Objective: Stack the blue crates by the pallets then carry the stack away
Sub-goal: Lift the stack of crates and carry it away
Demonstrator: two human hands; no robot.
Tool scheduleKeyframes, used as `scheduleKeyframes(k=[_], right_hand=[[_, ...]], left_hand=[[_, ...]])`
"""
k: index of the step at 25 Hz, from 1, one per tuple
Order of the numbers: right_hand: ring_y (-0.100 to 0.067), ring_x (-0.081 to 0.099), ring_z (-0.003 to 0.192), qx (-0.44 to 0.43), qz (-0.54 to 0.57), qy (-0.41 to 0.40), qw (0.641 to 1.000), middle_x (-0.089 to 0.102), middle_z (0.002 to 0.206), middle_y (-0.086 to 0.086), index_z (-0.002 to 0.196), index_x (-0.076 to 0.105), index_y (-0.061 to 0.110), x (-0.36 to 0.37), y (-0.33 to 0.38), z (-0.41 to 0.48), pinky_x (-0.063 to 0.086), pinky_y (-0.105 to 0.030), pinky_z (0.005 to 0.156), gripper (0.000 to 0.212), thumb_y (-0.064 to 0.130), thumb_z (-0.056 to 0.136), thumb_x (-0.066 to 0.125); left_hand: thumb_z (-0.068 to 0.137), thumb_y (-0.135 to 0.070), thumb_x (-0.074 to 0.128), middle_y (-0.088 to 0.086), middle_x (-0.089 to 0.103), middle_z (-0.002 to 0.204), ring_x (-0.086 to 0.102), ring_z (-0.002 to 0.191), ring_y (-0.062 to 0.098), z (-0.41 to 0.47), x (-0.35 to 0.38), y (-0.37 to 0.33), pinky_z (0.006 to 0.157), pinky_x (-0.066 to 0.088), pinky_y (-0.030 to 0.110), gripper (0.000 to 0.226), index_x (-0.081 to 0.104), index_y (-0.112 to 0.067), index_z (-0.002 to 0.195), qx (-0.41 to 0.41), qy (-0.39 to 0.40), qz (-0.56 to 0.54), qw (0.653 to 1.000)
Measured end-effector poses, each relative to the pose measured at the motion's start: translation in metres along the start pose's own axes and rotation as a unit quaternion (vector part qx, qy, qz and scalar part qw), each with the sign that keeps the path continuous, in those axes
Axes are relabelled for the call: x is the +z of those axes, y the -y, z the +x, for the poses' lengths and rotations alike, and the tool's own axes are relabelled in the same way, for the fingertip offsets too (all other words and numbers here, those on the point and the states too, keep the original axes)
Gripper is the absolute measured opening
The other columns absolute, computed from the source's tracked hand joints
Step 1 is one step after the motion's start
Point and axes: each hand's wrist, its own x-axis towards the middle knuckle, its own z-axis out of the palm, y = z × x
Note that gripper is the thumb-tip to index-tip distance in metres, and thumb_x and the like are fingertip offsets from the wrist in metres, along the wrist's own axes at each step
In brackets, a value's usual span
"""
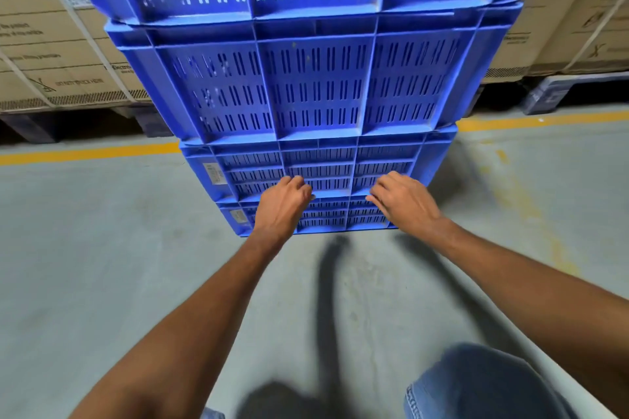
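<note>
A tall stack of several blue slotted plastic crates [313, 85] stands on the grey concrete floor straight ahead and rises out of the top of the view. My left hand [284, 204] curls its fingers onto the near wall of a low crate [320, 168], left of centre. My right hand [403, 202] rests its bent fingers on the same wall, right of centre. The bottom crate [337, 221] sits on the floor, partly hidden behind both hands. White labels are stuck on the left ends of the two lowest crates.
Strapped cardboard boxes [58, 44] on dark pallets [30, 127] line the back left, and more boxes [571, 31] on a pallet [558, 92] line the back right. A yellow floor line [88, 153] runs in front of them. My knee in jeans [483, 384] shows at bottom right.
</note>
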Motion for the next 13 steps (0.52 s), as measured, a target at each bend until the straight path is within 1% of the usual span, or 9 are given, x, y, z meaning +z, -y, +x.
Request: scheduleKeyframes(k=[2,3,4,6,7,9,11,12,13], right_hand=[[-0.027,0.060,0.066,0.037,-0.032,0.120,0.992,0.062,0.071,-0.005,0.074,0.069,0.012,0.015,0.001,0.007,0.049,-0.036,0.057,0.018,0.023,0.077,0.082],[-0.025,0.060,0.062,0.044,-0.055,0.164,0.984,0.061,0.068,-0.004,0.071,0.068,0.012,0.020,0.003,0.011,0.048,-0.034,0.055,0.021,0.017,0.066,0.089],[-0.025,0.059,0.059,0.041,-0.075,0.191,0.978,0.059,0.065,-0.005,0.069,0.067,0.012,0.025,0.006,0.014,0.047,-0.034,0.053,0.028,0.008,0.055,0.091],[-0.025,0.056,0.054,0.025,-0.095,0.192,0.976,0.055,0.060,-0.006,0.065,0.064,0.010,0.035,0.010,0.014,0.046,-0.033,0.050,0.036,-0.007,0.040,0.084],[-0.025,0.055,0.052,0.014,-0.098,0.177,0.979,0.053,0.058,-0.006,0.063,0.062,0.009,0.039,0.011,0.012,0.045,-0.032,0.049,0.036,-0.009,0.038,0.079],[-0.024,0.053,0.049,0.001,-0.093,0.156,0.983,0.051,0.055,-0.006,0.060,0.059,0.009,0.038,0.012,0.011,0.043,-0.031,0.045,0.035,-0.011,0.034,0.073],[-0.023,0.053,0.046,0.005,-0.072,0.169,0.983,0.052,0.052,-0.005,0.056,0.059,0.009,0.034,0.016,0.014,0.042,-0.029,0.039,0.038,-0.012,0.030,0.078],[-0.023,0.054,0.046,0.003,-0.062,0.163,0.985,0.053,0.052,-0.005,0.055,0.060,0.010,0.028,0.020,0.016,0.042,-0.028,0.037,0.038,-0.009,0.032,0.083],[-0.023,0.055,0.047,-0.001,-0.052,0.133,0.990,0.055,0.053,-0.004,0.056,0.060,0.012,0.022,0.025,0.017,0.043,-0.029,0.037,0.033,-0.003,0.044,0.088]], left_hand=[[0.092,-0.029,0.067,0.000,0.062,0.091,0.062,0.081,0.023,0.000,0.022,-0.008,0.049,0.036,0.033,0.013,0.069,-0.017,0.098,-0.044,0.074,-0.004,0.996],[0.090,-0.025,0.070,0.000,0.062,0.092,0.062,0.082,0.023,0.001,0.029,-0.009,0.050,0.036,0.034,0.014,0.069,-0.018,0.102,-0.044,0.098,0.010,0.994],[0.086,-0.018,0.073,0.000,0.062,0.094,0.062,0.082,0.022,0.004,0.035,-0.009,0.049,0.034,0.034,0.021,0.069,-0.019,0.106,-0.038,0.114,0.034,0.992],[0.082,-0.004,0.073,0.000,0.061,0.101,0.061,0.087,0.021,0.011,0.041,-0.013,0.052,0.033,0.032,0.039,0.065,-0.018,0.117,-0.025,0.130,0.075,0.988],[0.083,-0.001,0.071,0.001,0.060,0.104,0.060,0.091,0.022,0.013,0.044,-0.015,0.055,0.033,0.032,0.041,0.063,-0.016,0.120,-0.018,0.135,0.083,0.987],[0.085,0.001,0.067,0.003,0.059,0.106,0.057,0.094,0.023,0.014,0.045,-0.019,0.059,0.035,0.032,0.038,0.061,-0.012,0.120,-0.004,0.142,0.076,0.987],[0.084,0.000,0.069,0.002,0.059,0.101,0.057,0.090,0.022,0.011,0.041,-0.014,0.057,0.036,0.032,0.034,0.062,-0.013,0.114,-0.002,0.130,0.058,0.990],[0.083,-0.004,0.073,0.001,0.060,0.095,0.058,0.084,0.021,0.008,0.036,-0.010,0.052,0.037,0.033,0.029,0.064,-0.016,0.108,-0.003,0.104,0.046,0.993],[0.083,-0.012,0.075,-0.001,0.059,0.088,0.058,0.077,0.021,0.003,0.033,-0.006,0.047,0.038,0.033,0.021,0.065,-0.018,0.100,-0.007,0.065,0.041,0.997]])
